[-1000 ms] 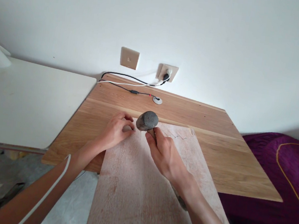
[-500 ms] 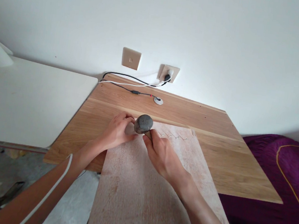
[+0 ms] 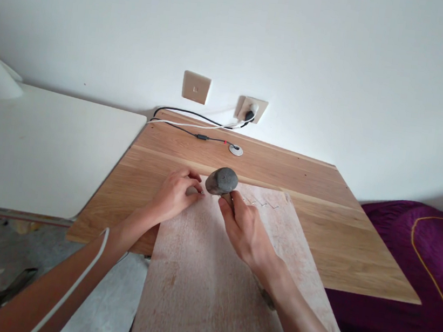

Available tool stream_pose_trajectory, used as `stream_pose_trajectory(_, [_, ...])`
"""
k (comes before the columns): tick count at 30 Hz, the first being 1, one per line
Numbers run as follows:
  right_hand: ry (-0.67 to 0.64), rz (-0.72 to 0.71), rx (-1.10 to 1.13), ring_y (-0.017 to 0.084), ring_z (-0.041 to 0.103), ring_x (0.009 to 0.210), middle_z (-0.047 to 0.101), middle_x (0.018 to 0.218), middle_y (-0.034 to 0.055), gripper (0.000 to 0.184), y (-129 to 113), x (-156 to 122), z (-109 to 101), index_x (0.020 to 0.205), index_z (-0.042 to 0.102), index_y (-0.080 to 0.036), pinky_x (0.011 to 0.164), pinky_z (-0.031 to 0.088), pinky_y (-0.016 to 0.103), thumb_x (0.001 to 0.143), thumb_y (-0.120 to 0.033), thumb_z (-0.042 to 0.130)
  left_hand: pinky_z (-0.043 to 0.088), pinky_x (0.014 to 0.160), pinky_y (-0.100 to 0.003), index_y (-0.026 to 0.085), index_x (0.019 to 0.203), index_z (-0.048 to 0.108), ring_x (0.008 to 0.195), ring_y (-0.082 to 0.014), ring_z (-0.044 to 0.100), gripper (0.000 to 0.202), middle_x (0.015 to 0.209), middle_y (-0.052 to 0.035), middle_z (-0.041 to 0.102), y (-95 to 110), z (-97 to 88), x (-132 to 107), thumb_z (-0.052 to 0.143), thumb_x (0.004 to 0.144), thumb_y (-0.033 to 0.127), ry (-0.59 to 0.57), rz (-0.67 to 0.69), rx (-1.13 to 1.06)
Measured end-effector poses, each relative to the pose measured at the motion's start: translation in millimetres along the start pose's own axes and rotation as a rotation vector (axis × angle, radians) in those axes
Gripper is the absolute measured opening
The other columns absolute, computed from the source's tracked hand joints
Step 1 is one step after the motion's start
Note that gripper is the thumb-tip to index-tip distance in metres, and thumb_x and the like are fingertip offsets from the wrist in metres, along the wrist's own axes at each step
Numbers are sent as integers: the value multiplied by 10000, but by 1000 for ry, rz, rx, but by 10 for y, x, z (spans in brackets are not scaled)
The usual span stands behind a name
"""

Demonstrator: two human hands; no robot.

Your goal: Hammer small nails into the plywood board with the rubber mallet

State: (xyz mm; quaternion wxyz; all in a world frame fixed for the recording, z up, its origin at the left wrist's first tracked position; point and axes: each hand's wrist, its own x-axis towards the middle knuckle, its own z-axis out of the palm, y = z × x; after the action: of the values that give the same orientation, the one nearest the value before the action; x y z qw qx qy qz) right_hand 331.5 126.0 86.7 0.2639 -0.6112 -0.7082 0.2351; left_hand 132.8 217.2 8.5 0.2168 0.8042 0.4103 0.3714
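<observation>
Pale board (image 3: 191,271) lies on the desk (image 3: 357,249); at the board's far-left corner, the left hand (image 3: 174,195) almost pinches, hold unclear. Over its far edge hangs the hammer (image 3: 222,181), right hand's (image 3: 249,229) fingers wrapped round it: likely hammering, the next stroke needing careful aim

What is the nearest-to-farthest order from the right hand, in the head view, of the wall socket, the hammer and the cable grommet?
From the right hand:
1. Hammer, in its grip.
2. Cable grommet, on the wooden tabletop beyond the hammer.
3. Wall socket, on the wall, farther back.
</observation>
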Motion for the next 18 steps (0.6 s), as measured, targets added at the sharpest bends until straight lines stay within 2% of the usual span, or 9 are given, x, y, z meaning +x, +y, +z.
stream_pose_trajectory(4, [-11,19,21,169,512,563,551,641,-14,229,32,-21,9,886,464,-261,560,303,301,1064,-396,413,531,1004,-498,249,821,784,1061,-266,685,111,1058,-40,740,2,3,6,793,855,143,-8,24,-15])
stream_pose_trajectory(9, [-49,13,45,166,480,540,504,616,-36,226,5,-64,30,895,445,-266,543,273,300,1069,-404,404,523,986,-503,247,854,769,1102,-281,672,138,1138,-32,768,21,-10,1,748,876,113,-56,50,7])
stream_pose_trajectory(12, [-44,10,34,166,498,535,527,616,-29,232,-55,-66,10,902,457,-263,542,286,296,1073,-409,401,523,1004,-491,257,994,761,1117,-284,673,164,1149,-36,757,26,-4,-10,767,861,162,-41,38,45])
stream_pose_trajectory(15, [-45,-10,-5,171,546,556,578,646,-10,234,-77,-30,5,917,476,-255,555,310,295,1081,-401,394,525,1029,-485,254,1199,700,1161,-305,664,430,1198,-61,719,17,17,-24,854,799,288,6,25,62])
stream_pose_trajectory(18, [-75,-33,-87,188,611,605,648,701,26,226,-40,16,34,942,515,-242,559,313,299,1083,-371,396,520,1045,-489,265,1267,643,1187,-324,656,606,1252,-73,689,3,37,-36,908,725,324,27,11,79])
